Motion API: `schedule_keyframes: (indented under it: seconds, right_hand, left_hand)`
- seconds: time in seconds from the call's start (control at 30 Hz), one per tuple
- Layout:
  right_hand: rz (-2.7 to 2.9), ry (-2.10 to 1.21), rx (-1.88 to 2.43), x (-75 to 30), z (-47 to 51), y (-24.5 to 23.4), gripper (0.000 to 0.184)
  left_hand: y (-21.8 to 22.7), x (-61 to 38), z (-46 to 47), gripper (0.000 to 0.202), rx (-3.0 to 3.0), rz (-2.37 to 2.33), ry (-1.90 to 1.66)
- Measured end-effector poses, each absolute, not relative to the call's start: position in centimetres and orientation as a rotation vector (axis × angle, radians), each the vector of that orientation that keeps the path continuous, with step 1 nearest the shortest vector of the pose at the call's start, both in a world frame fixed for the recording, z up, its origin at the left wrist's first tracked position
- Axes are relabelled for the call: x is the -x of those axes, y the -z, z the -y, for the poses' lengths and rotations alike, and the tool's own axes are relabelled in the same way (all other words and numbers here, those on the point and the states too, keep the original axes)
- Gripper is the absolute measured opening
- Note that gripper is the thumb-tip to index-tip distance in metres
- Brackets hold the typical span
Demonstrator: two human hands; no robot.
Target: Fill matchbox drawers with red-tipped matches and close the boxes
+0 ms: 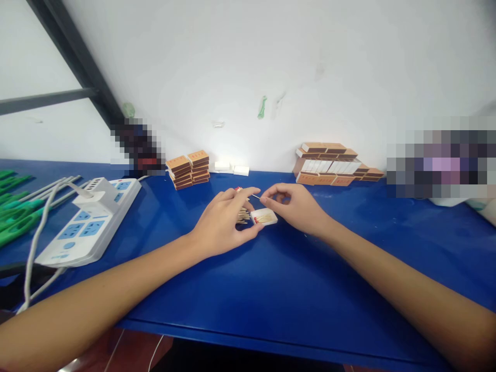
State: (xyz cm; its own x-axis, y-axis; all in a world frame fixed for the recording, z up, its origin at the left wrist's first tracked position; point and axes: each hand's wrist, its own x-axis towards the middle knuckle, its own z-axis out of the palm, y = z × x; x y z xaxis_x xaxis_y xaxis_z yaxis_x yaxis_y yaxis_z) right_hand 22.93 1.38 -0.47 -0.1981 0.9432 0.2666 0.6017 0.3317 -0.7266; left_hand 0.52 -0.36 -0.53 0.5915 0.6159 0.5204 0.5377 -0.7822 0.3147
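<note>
A small white matchbox tray [270, 219] with several red-headed matches inside lies on the blue table between my hands. My left hand [225, 217] arches over a loose pile of matches [243, 216], its fingers spread. Its thumb touches the near left edge of the tray, and its index finger reaches toward the match above. Just beyond the tray, my right hand [296, 206] pinches a single match [256, 196] between thumb and fingers. My left fingers partly hide the pile.
Stacked matchboxes [188, 169] stand at back left, white trays [232, 168] beside them, and a larger matchbox stack [327, 165] at back right. A white power strip [91, 222] with cables and green-handled tools [19, 219] lie left. A wall [248, 62] rises behind.
</note>
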Motion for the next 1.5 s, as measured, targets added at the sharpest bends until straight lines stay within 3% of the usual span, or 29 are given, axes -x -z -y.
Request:
schedule_keyframes:
  seconds: [0.47, 0.6, 0.77, 1.5]
  right_hand:
    - [2.188, -0.043, 1.563, -24.2, -4.3, 2.0, 0.016]
    - [2.166, -0.114, 1.507, -26.3, -2.7, 0.2, 0.015]
    - [2.358, -0.432, 1.278, -27.1, -0.7, -1.8, 0.024]
    - [2.403, -0.331, 1.142, -25.1, 1.1, -1.6, 0.017]
  left_hand:
    - [0.1, -0.6, 0.5, 0.061, -2.699, -0.97, -0.86]
    - [0.1, -0.5, 0.5, 0.062, -2.69, -1.014, -0.872]
    - [0.1, -0.4, 0.5, 0.063, -2.661, -1.029, -0.918]
    - [0.1, -0.3, 0.0, 0.063, -2.731, -0.939, -0.937]
